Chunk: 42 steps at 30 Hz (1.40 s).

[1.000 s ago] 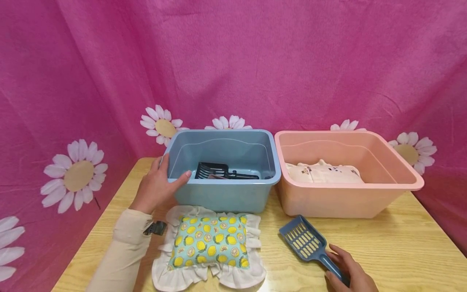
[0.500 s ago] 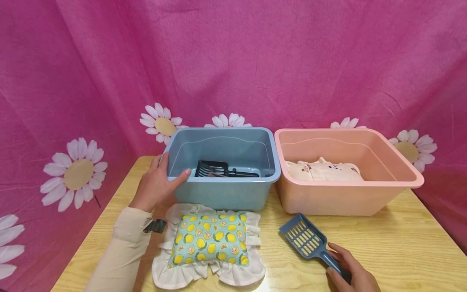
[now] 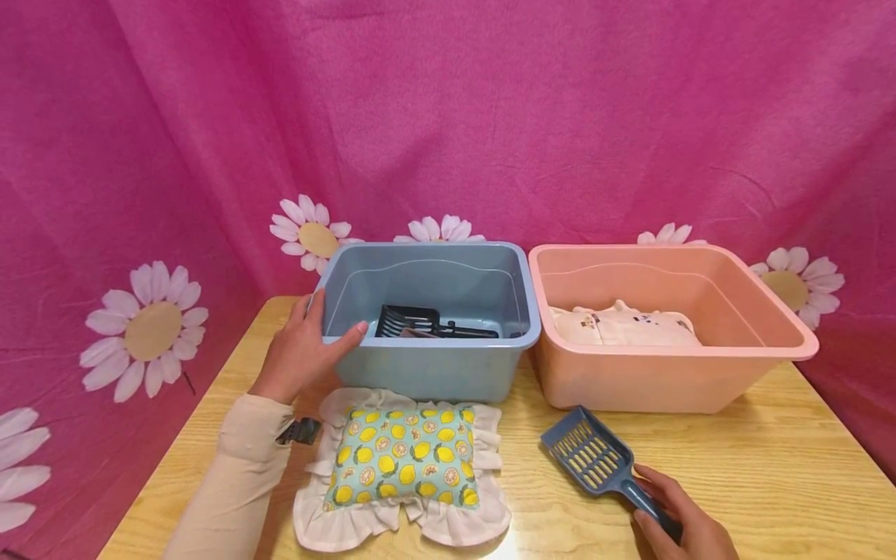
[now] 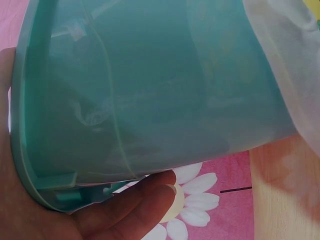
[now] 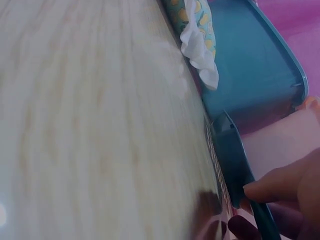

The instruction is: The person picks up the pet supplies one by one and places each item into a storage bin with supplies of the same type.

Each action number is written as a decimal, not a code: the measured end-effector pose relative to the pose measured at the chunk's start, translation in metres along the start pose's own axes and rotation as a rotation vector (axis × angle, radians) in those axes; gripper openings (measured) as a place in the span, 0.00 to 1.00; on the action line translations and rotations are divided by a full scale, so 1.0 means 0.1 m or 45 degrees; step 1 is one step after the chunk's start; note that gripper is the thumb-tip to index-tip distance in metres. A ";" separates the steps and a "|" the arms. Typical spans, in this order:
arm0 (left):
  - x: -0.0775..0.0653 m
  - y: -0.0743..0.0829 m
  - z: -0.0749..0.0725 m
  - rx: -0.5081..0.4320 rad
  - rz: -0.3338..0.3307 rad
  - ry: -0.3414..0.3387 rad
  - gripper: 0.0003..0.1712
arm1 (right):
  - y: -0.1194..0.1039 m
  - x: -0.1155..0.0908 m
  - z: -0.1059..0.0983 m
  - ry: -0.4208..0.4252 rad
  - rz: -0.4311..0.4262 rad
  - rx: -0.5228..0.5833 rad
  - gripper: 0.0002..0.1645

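My left hand [image 3: 297, 354] grips the front left corner of a blue plastic tub [image 3: 427, 373]. Its thumb lies over the front rim, and in the left wrist view the fingers [image 4: 150, 205] curl under the lip. Inside that tub is a black slotted litter scoop [image 3: 409, 320], partly hidden by the front wall. A dark blue litter scoop [image 3: 595, 459] is in front of the pink tub [image 3: 651, 381], slotted head pointing away to the left. My right hand [image 3: 682, 521] holds its handle, thumb [image 5: 270, 187] against one side, with the scoop low over the wooden table.
A lemon-print cushion [image 3: 406, 459] with white ruffles lies before the blue tub. Inside the pink tub is a cream printed cushion [image 3: 623, 327]. Both tubs stand side by side on the wooden table [image 3: 791, 467], a pink flowered curtain [image 3: 448, 117] behind them.
The right thumb has come up onto the scoop's handle, and the scoop has shifted slightly to the right. My left hand stays on the blue tub's corner.
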<state>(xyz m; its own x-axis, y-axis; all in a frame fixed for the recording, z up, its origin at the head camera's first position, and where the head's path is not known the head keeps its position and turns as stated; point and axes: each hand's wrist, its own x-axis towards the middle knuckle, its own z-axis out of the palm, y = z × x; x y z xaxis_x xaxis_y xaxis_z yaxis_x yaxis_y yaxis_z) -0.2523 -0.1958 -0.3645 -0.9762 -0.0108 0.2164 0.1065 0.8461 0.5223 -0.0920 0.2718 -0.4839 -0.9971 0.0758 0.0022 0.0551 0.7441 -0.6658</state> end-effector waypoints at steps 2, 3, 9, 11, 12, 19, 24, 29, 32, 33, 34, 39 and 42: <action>0.00 -0.01 0.00 0.000 0.000 0.001 0.56 | 0.01 0.01 0.00 0.013 -0.012 -0.009 0.32; 0.01 -0.01 0.00 0.002 0.000 0.000 0.56 | 0.01 0.01 0.00 0.014 -0.013 -0.011 0.31; 0.01 -0.01 0.00 0.004 -0.002 -0.008 0.57 | 0.02 0.03 0.00 0.002 0.005 -0.032 0.31; 0.01 -0.01 0.00 -0.002 -0.004 -0.010 0.57 | 0.02 0.03 0.00 0.000 0.011 -0.037 0.31; 0.01 -0.01 0.00 -0.002 -0.005 -0.010 0.57 | 0.02 0.03 0.00 0.002 0.011 -0.041 0.31; 0.02 0.00 0.02 -0.020 -0.002 -0.002 0.57 | 0.01 0.03 -0.02 -0.004 0.022 -0.044 0.30; 0.02 -0.01 0.02 -0.014 0.004 0.004 0.56 | -0.01 0.03 -0.03 -0.026 0.037 -0.044 0.31; 0.02 -0.01 0.01 -0.001 0.005 0.001 0.56 | -0.03 0.04 -0.04 -0.047 0.065 -0.034 0.31; 0.02 -0.01 0.00 0.006 0.001 0.000 0.57 | -0.04 0.05 -0.06 -0.070 0.102 -0.027 0.32; 0.02 -0.01 0.00 0.007 -0.001 0.000 0.57 | -0.04 0.05 -0.06 -0.078 0.115 -0.024 0.32; 0.02 -0.01 0.00 0.008 -0.003 -0.001 0.57 | -0.04 0.05 -0.06 -0.086 0.129 -0.020 0.32; 0.02 0.00 0.00 0.001 -0.007 0.000 0.57 | -0.05 0.06 -0.07 -0.107 0.161 -0.008 0.32; 0.02 -0.01 0.01 0.002 -0.004 0.000 0.57 | -0.05 0.07 -0.07 -0.121 0.179 0.000 0.33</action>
<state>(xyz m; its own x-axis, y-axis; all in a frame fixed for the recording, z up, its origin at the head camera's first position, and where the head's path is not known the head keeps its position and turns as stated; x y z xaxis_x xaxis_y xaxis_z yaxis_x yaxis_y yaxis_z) -0.2541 -0.1960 -0.3654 -0.9766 -0.0132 0.2147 0.1033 0.8470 0.5215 -0.0985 0.2733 -0.4755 -0.9800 0.1162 -0.1614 0.1944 0.7305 -0.6547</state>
